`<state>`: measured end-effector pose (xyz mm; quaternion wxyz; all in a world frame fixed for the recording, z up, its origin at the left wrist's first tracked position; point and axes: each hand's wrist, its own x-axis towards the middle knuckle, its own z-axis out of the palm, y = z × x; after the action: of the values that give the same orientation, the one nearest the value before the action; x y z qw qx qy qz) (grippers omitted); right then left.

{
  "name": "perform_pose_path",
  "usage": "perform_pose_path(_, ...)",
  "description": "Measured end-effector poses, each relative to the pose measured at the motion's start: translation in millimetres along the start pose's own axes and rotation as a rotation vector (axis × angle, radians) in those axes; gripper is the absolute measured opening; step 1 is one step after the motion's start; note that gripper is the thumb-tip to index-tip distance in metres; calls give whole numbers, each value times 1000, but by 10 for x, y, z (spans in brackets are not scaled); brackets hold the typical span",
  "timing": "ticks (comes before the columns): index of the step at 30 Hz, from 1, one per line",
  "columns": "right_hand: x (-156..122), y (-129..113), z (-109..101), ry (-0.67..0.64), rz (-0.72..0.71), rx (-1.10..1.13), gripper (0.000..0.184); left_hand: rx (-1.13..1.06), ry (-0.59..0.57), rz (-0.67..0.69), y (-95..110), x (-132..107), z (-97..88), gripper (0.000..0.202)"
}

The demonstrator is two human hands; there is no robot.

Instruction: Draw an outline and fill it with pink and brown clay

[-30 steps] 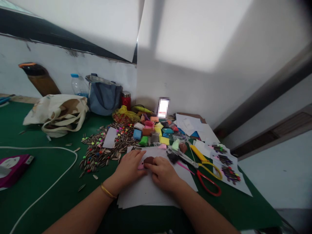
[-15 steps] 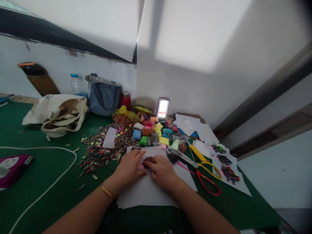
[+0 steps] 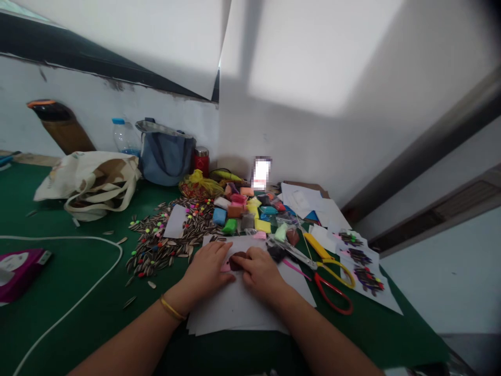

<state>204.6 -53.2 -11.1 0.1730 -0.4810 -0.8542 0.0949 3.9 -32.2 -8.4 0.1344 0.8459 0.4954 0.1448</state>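
My left hand (image 3: 207,269) and my right hand (image 3: 260,271) rest side by side on a stack of white paper (image 3: 235,308). Their fingertips meet on a lump of brown clay (image 3: 237,258) with a bit of pink clay (image 3: 225,267) at its left edge. Both hands have the fingers curled down and pressed on the clay. A gold bangle (image 3: 172,309) circles my left wrist.
A pile of sunflower seeds (image 3: 164,240) with coloured dots lies left of the paper. Small packs of coloured clay (image 3: 246,211) sit behind it. Red and yellow scissors (image 3: 329,271) lie right. Seed-decorated sheets (image 3: 364,271), bags (image 3: 94,180), a white cable (image 3: 78,297) and a purple box (image 3: 19,266) surround.
Both hands stay on the brown clay with only tiny finger shifts. The view has drifted slightly.
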Motion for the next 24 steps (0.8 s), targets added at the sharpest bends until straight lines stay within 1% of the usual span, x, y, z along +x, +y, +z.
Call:
perform_pose_path(6,18,-40,2,-20,21,-45,49,6,4,10,-2,-4,7,76)
perform_pose_path(10,9,-8,-5,-6,33,-25,49,9,-12,1,11,-2,-15,76)
perform_pose_path(15,4,22,1,-8,64,-48,45,0,-13,15,14,1,-24,75)
perform_pose_path(19,11,25,13,-6,77,-36,46,1,-12,26,11,-5,-28,73)
perform_pose_path(24,-15,64,-22,13,100,-5,47,-12,-15,13,18,-11,-35,73)
